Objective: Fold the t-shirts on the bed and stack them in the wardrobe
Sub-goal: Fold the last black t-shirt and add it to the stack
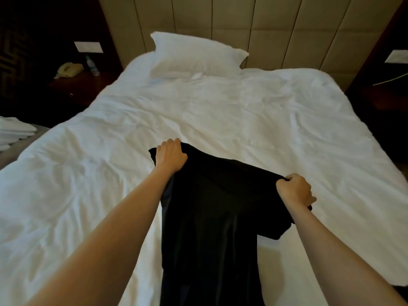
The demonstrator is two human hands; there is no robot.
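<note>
Two bare forearms, no sleeves in view (wrists unadorned), left hand (171, 156), right hand (294, 191)

No text, label, brand, number or sign could be read anywhere in the view. The water bottle (91, 65) on the dark nightstand (75, 85) carried a label, but it was too small and blurred to make out. The white cards (88, 47) on the walls either side of the bed showed no legible print.
</note>
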